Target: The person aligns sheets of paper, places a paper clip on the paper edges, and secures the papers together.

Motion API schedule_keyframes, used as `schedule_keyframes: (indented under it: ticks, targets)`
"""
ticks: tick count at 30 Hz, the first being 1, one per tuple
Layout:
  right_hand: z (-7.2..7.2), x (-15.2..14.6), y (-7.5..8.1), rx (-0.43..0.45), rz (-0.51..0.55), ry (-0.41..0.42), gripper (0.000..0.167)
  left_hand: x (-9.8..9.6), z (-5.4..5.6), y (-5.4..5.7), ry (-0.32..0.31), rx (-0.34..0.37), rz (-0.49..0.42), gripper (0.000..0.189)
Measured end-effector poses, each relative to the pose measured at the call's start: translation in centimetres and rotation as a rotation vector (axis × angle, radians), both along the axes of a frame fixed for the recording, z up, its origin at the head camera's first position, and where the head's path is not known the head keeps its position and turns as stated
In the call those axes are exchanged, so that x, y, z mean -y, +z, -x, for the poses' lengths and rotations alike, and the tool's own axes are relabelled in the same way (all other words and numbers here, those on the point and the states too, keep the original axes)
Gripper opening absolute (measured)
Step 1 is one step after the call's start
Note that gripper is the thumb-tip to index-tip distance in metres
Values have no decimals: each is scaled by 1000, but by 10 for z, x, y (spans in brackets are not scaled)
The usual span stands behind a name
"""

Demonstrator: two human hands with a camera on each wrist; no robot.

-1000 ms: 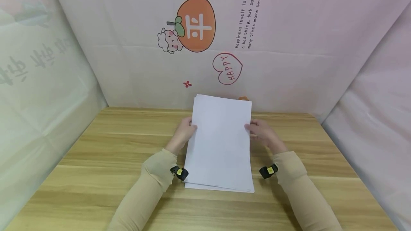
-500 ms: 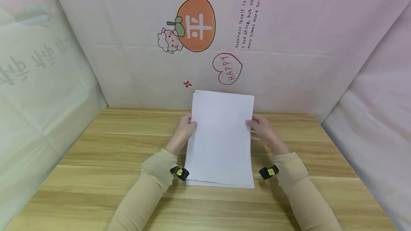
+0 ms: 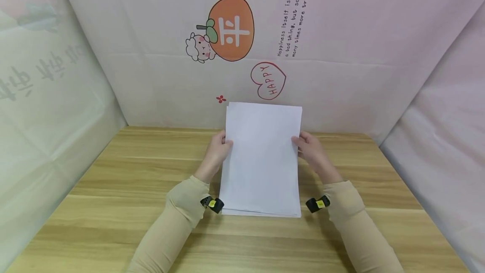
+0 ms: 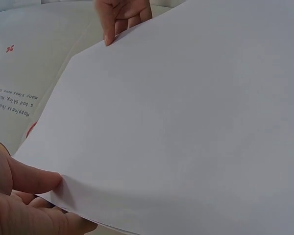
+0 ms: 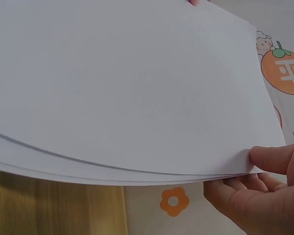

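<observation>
Both hands hold a stack of white paper sheets (image 3: pixel 261 159) upright-leaning above the wooden table. My left hand (image 3: pixel 217 155) grips the left edge, its thumb (image 4: pixel 39 180) on the front sheet and its other fingers behind. On the opposite edge my right hand (image 3: pixel 312 155) pinches the stack the same way, thumb in front and fingers underneath in the right wrist view. The sheets (image 5: pixel 137 88) bow slightly, and their edges sit a little out of line along the lower side. The visible face of the paper (image 4: pixel 176 117) is blank.
A wooden table (image 3: pixel 132 205) lies beneath the arms. Behind it rises a white cloth backdrop (image 3: pixel 333 92) with printed cartoons and lettering; more cloth (image 3: pixel 447 138) hangs on both sides. Black straps (image 3: pixel 213 204) with yellow patches are on the wrists.
The paper stack has risen in the head view and turned slightly, so its edges stand straighter. Both hands have moved up a little with it, keeping their grip.
</observation>
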State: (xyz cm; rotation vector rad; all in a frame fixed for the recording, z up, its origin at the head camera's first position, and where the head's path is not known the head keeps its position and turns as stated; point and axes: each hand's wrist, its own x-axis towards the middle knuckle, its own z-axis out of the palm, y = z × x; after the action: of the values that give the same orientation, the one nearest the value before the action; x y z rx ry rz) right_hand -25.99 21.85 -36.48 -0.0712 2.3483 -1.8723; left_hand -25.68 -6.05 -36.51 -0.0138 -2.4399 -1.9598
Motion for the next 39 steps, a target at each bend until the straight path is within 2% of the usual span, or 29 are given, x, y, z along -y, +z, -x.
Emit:
schedule_keyframes:
  ticks: [12, 22, 31, 39]
  targets:
    - [-4, 3, 7, -77, 97, -13, 54, -2, -5, 8, 16, -36, -13, 33]
    - [-7, 4, 13, -127, 105, -32, 53, -3, -10, 16, 27, -106, -47, 29]
    - [-10, 5, 21, -131, 119, -61, 54, -3, -12, 24, 13, -144, -92, 29]
    - [-11, 7, 28, -143, 111, -81, 54, -3, -13, 26, 12, -179, -125, 29]
